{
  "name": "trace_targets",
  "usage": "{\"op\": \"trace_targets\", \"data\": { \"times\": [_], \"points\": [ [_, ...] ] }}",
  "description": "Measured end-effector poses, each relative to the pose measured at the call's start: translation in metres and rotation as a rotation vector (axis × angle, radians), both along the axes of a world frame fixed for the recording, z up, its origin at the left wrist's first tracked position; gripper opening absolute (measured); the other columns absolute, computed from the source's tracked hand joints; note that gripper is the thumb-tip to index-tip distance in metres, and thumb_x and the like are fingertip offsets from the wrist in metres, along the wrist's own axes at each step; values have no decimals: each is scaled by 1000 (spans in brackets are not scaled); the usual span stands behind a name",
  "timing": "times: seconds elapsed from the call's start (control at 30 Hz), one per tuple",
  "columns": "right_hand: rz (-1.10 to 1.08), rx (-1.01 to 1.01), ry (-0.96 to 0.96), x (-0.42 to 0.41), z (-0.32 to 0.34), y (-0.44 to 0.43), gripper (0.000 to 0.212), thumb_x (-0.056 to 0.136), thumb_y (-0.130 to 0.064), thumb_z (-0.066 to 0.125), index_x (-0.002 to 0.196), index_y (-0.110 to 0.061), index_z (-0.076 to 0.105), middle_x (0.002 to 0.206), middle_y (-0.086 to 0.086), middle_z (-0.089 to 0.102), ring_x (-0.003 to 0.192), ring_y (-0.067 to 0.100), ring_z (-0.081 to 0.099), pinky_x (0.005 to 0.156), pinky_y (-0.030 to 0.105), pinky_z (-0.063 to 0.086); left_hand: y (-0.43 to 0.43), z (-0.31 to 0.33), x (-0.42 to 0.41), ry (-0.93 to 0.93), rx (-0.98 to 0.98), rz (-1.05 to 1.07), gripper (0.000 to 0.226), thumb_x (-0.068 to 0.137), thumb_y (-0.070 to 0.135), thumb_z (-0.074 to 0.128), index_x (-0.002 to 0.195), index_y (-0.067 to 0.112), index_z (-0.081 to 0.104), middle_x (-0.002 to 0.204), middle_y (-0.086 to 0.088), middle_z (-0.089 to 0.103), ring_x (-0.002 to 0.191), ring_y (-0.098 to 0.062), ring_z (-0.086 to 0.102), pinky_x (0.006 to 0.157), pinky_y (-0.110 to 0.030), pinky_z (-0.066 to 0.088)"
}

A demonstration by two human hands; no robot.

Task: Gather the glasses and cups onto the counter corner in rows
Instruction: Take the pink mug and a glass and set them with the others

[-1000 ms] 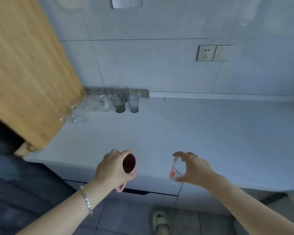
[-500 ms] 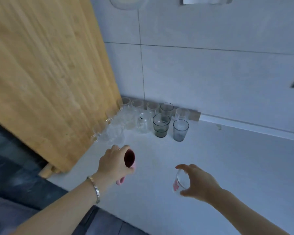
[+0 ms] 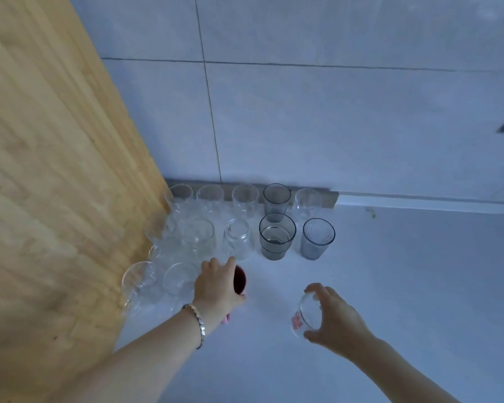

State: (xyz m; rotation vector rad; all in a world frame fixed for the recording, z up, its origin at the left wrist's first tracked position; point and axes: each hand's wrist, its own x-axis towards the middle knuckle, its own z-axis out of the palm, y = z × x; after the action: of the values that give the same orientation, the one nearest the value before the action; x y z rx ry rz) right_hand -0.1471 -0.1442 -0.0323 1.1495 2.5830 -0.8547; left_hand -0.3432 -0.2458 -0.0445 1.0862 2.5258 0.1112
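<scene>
My left hand [image 3: 216,289] grips a pink cup [image 3: 239,282] with a dark inside, held right beside the front row of clear glasses [image 3: 178,279]. My right hand [image 3: 336,318] holds a clear glass with a red print [image 3: 301,315], tilted, above the white counter [image 3: 390,286]. Several clear glasses stand in rows in the counter corner, with a back row [image 3: 245,196] along the wall. Two dark grey glasses [image 3: 277,235] and a smoky ribbed glass [image 3: 317,238] stand at the right end of the rows.
A wooden panel [image 3: 56,184] borders the counter on the left, touching the glasses. A tiled wall [image 3: 332,126] rises behind, with a grey strip [image 3: 330,199] at its foot. Bare counter stretches to the right.
Both hands moved forward over the counter toward the corner, and the view closed in on the rows. The pink cup now sits next to the front clear glasses.
</scene>
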Motion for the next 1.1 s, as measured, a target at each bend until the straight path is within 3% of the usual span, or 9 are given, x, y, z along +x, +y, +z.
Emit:
{"op": "trace_targets", "data": {
  "times": [0.2, 0.43, 0.53, 0.6, 0.7, 0.87, 0.97, 1.03, 1.1],
  "points": [
    [-47, 0, 2, -61, -13, 2, 53, 81, -36, 66, 130, -32, 44, 124, 3, 40, 109, 25, 55, 88, 27, 45, 8, -11, -19, -17, 4, -79, 64, 72, 46, 67, 125, 20, 41, 122, -10, 48, 117, -29, 40, 88, -34, 46],
    [-38, 42, -37, -99, -32, 7, 67, 79, -7, 60, 137, -33, 38, 132, 1, 38, 125, 21, 40, 93, 32, 46, 7, -19, -21, 17, -3, -123, 73, 75, 50, 64, 133, 18, 34, 125, -12, 49, 116, -31, 42, 93, -32, 42],
    [-66, 7, -23, -99, -34, 0, 75, 78, -23, 69, 141, -38, 32, 140, 0, 28, 130, 23, 33, 98, 33, 45, 6, -20, -24, 24, -8, -148, 75, 75, 51, 63, 134, 17, 33, 125, -12, 49, 115, -30, 41, 93, -31, 41],
    [-120, 9, 15, -101, -35, -4, 68, 81, -32, 66, 141, -38, 33, 139, 4, 30, 128, 25, 38, 102, 33, 41, 6, -20, -25, 27, -6, -158, 76, 76, 51, 63, 136, 17, 31, 126, -13, 49, 116, -30, 41, 94, -31, 41],
    [-128, 27, 64, -106, -36, -5, 65, 84, -29, 62, 142, -27, 32, 138, 4, 36, 124, 26, 43, 99, 31, 40, 7, -23, -26, 35, -13, -169, 77, 77, 51, 62, 138, 17, 29, 127, -13, 48, 118, -30, 40, 95, -31, 41],
    [-108, -2, 8, -104, -37, -7, 87, 80, -30, 67, 147, -15, 15, 145, 4, 31, 129, 26, 40, 102, 33, 40, 3, -23, -26, 56, -10, -197, 78, 77, 52, 60, 140, 18, 29, 129, -11, 47, 119, -30, 40, 95, -31, 42],
    [-124, -61, -54, -86, -32, 1, 98, 78, -31, 72, 150, -15, 7, 147, 6, 27, 133, 26, 36, 106, 35, 38, 0, -18, -22, 143, 12, -257, 96, 55, 56, 77, 133, 10, 45, 121, -19, 56, 106, -37, 58, 86, -39, 52],
    [-130, -75, -124, -64, -27, 12, 85, 81, -29, 68, 148, -18, 16, 145, 7, 33, 131, 26, 40, 105, 36, 39, 5, -19, -15, 224, 54, -340, 109, 29, 58, 82, 122, 7, 53, 107, -24, 66, 90, -39, 69, 71, -43, 58],
    [-140, -104, -196, -35, -21, 24, 66, 85, -29, 63, 142, -21, 32, 141, 5, 43, 128, 23, 45, 103, 34, 40, 15, -14, 0, 239, 122, -445, 101, 36, 56, 79, 120, 10, 49, 110, -23, 65, 97, -37, 67, 74, -44, 59]
  ]
}}
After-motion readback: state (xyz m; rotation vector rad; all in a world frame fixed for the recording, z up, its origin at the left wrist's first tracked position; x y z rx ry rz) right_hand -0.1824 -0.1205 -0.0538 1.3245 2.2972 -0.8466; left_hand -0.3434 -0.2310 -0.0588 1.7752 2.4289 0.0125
